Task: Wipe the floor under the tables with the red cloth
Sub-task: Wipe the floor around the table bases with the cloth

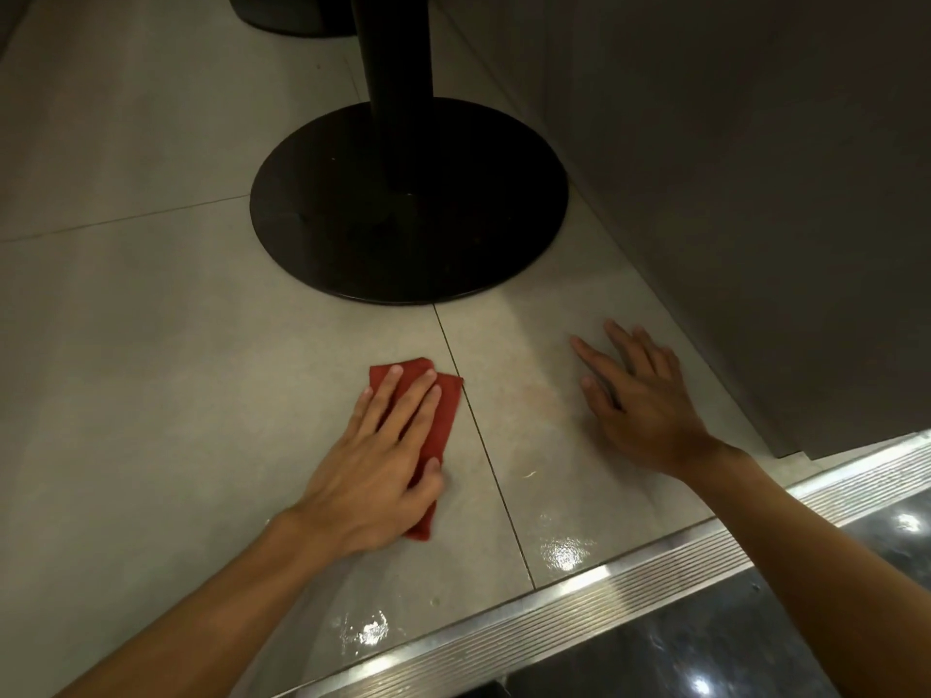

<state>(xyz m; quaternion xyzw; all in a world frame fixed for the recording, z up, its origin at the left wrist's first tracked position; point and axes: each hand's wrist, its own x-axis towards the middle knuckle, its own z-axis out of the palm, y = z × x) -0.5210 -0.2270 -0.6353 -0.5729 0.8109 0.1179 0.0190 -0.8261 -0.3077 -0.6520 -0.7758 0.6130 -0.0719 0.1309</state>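
Observation:
A folded red cloth [443,410] lies flat on the grey tiled floor [176,345], just left of a tile joint. My left hand [378,460] presses down on the cloth with the fingers spread over it and the thumb at its right edge. My right hand [640,395] rests flat on the tile to the right, fingers apart, holding nothing. A black round table base [478,234] with its black post [393,57] stands just beyond both hands.
A grey panel wall [755,193] rises close on the right. A ribbed metal strip [579,596] runs along the near edge, with dark glossy flooring [730,642] below it. A second black base [292,12] sits at the top. Wet shiny patches [564,551] lie near the strip.

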